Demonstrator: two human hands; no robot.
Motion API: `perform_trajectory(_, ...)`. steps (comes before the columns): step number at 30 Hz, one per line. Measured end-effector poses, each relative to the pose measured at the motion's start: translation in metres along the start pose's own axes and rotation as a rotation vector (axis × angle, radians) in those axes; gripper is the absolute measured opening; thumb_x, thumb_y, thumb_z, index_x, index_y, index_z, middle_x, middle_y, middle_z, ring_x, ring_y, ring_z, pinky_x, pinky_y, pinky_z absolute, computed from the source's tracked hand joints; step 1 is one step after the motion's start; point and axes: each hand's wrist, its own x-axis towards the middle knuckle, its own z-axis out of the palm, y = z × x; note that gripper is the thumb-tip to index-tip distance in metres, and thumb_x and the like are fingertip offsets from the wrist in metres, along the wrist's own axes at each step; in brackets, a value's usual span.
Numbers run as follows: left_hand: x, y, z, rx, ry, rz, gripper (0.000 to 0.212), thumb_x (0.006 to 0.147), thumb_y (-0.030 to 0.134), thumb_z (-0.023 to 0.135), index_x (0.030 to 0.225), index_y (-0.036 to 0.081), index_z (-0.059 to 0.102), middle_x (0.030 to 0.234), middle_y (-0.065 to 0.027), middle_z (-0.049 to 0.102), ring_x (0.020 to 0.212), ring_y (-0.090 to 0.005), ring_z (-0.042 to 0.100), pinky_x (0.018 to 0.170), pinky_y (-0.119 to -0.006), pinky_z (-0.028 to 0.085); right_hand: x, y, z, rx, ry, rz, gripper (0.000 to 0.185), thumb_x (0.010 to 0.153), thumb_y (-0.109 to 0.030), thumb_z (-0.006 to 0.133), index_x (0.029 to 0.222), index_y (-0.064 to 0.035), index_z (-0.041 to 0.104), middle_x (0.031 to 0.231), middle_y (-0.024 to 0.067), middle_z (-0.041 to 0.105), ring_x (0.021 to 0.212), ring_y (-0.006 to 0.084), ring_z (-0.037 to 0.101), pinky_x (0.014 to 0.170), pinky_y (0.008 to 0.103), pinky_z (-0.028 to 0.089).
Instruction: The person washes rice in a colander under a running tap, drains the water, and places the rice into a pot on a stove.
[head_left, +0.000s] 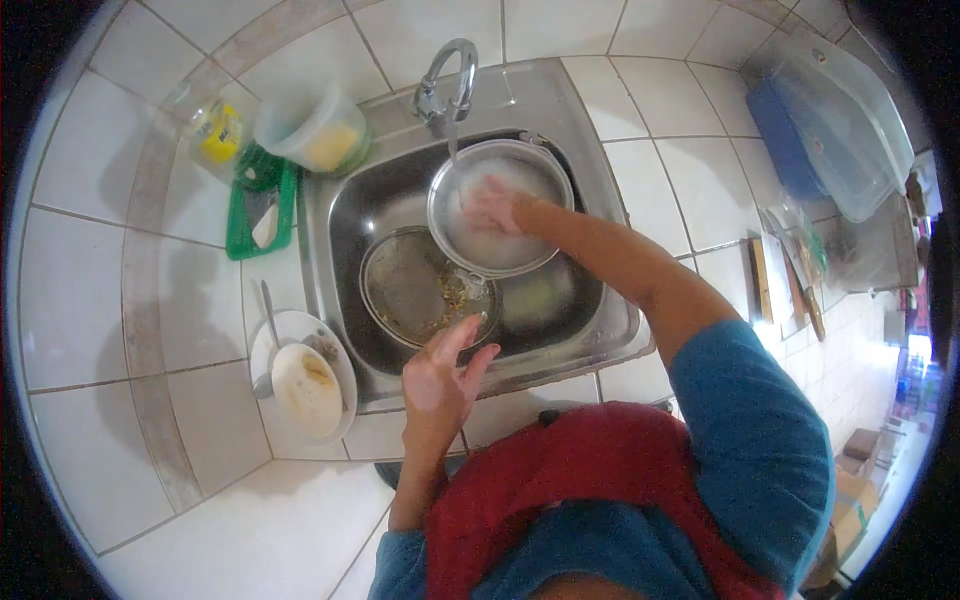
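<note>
Water runs from the chrome faucet into a round metal pot in the stainless steel sink. My right hand is inside the pot, in cloudy whitish water; whether it holds anything there I cannot tell. Below and left of the pot, a round metal pan with food scraps lies in the basin. Over the sink's front edge, near that pan, my left hand is raised with its fingers apart and nothing in it.
Left of the sink are a white plate with a soiled white bowl and cutlery, a green tray and a plastic tub. On the right, clear plastic containers, a blue container and knives.
</note>
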Motion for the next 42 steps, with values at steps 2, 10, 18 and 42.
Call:
perform_trajectory(2, -0.002, -0.002, 0.0, -0.031, 0.001, -0.02, 0.041, 0.074, 0.012, 0.075, 0.112, 0.007, 0.063, 0.095, -0.0151, 0.068, 0.085, -0.0219, 0.068, 0.071, -0.031, 0.054, 0.002, 0.009, -0.004, 0.059, -0.026, 0.055, 0.046, 0.084, -0.024, 0.05, 0.13, -0.0258, 0.048, 0.14, 0.0004, 0.04, 0.133, 0.0287, 0.029, 0.11, 0.058, 0.016)
perform_trajectory(10, -0.003, -0.002, -0.001, -0.057, 0.008, -0.012, 0.04, 0.075, 0.014, 0.075, 0.112, 0.006, 0.063, 0.096, -0.0151, 0.068, 0.085, -0.0217, 0.068, 0.073, -0.031, 0.054, -0.021, 0.035, -0.008, -0.081, 0.282, 0.075, 0.035, 0.091, -0.029, 0.045, 0.122, -0.0151, 0.052, 0.126, 0.0109, 0.05, 0.118, 0.0308, 0.046, 0.102, 0.0427, 0.035)
perform_trajectory(18, -0.004, -0.002, 0.002, -0.005, 0.014, 0.006, 0.039, 0.073, 0.012, 0.075, 0.109, 0.005, 0.063, 0.095, -0.0141, 0.068, 0.083, -0.0226, 0.068, 0.074, -0.031, 0.054, -0.045, -0.001, -0.043, 0.147, 0.022, 0.492, 0.046, 0.091, -0.029, 0.042, 0.133, -0.0111, 0.038, 0.131, 0.0241, 0.04, 0.113, 0.0386, 0.051, 0.099, 0.0468, 0.039)
perform_trajectory(42, 0.0, -0.002, 0.005, -0.008, -0.007, 0.015, 0.04, 0.073, 0.013, 0.075, 0.11, 0.005, 0.063, 0.094, -0.0145, 0.068, 0.084, -0.0227, 0.068, 0.073, -0.032, 0.054, -0.016, -0.008, -0.008, -0.031, -0.08, -0.024, 0.046, 0.082, -0.023, 0.054, 0.128, -0.022, 0.05, 0.135, 0.009, 0.045, 0.134, 0.0269, 0.029, 0.111, 0.0544, 0.012)
